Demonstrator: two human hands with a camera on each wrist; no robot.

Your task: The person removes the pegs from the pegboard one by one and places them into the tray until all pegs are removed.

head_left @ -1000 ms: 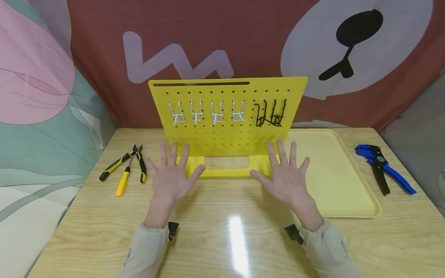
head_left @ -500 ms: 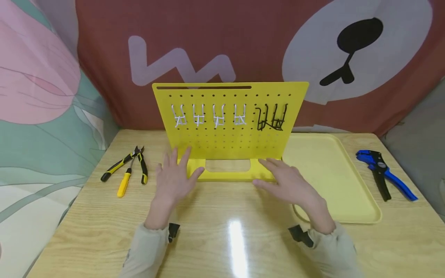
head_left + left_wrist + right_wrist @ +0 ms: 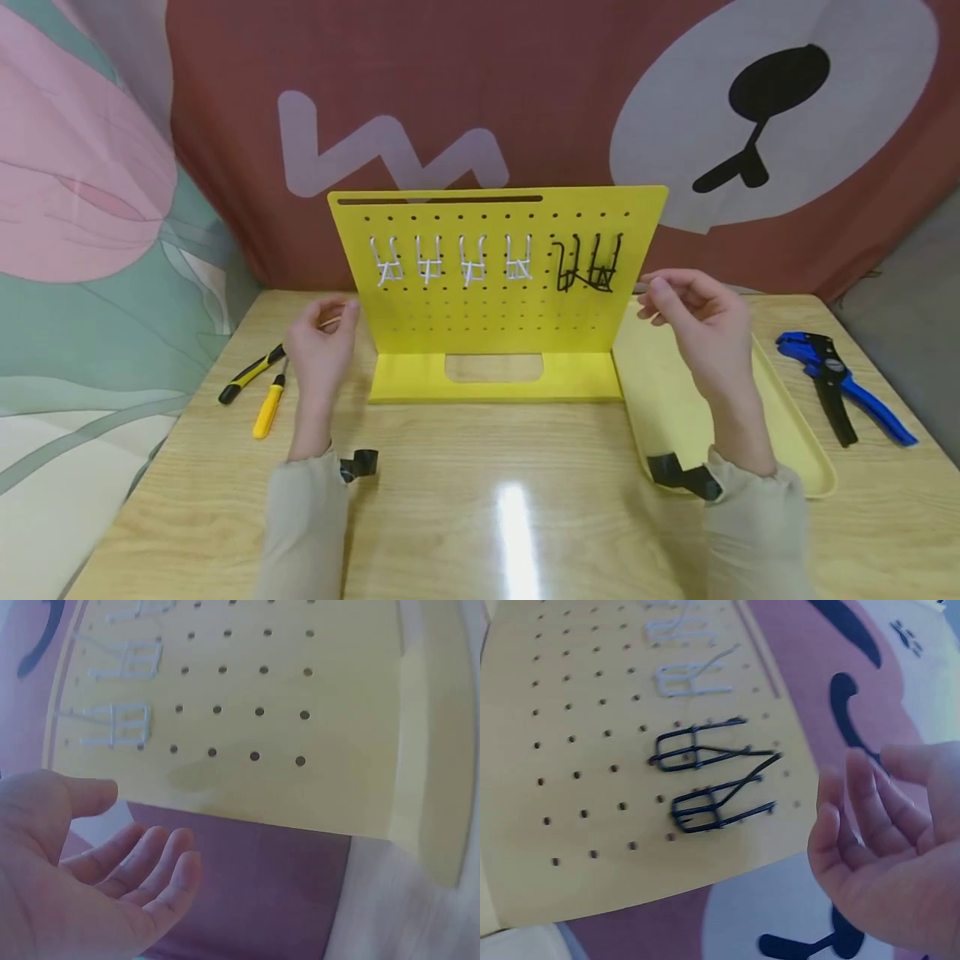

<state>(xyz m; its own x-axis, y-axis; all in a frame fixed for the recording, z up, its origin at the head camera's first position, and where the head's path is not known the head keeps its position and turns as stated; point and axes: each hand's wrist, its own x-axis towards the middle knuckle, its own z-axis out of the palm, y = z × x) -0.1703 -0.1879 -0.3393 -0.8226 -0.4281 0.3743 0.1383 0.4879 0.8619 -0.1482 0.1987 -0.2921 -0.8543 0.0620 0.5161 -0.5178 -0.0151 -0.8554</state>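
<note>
A yellow pegboard (image 3: 495,342) stands upright on its flat base, with several white wire hooks (image 3: 472,265) and two black wire hooks (image 3: 602,277) hanging on it. My left hand (image 3: 318,346) is beside the board's left edge. In the left wrist view that hand (image 3: 97,877) has its thumb apart from its loosely bent fingers, with nothing between them. At the right edge, my right hand (image 3: 712,333) is raised over the tray. Its fingers (image 3: 829,832) curl loosely near the black hooks (image 3: 697,810) and hold nothing.
Left of the board lie yellow-black pliers (image 3: 251,375), partly hidden by the left hand, and a yellow-handled screwdriver (image 3: 268,408). A pale yellow tray (image 3: 675,408) rests at the right, with a blue-black wire stripper (image 3: 832,375) beyond it. A printed cloth (image 3: 450,67) hangs behind.
Both hands have moved outward from in front of the board's base to its left and right sides. Their spread fingers have become loosely bent.
</note>
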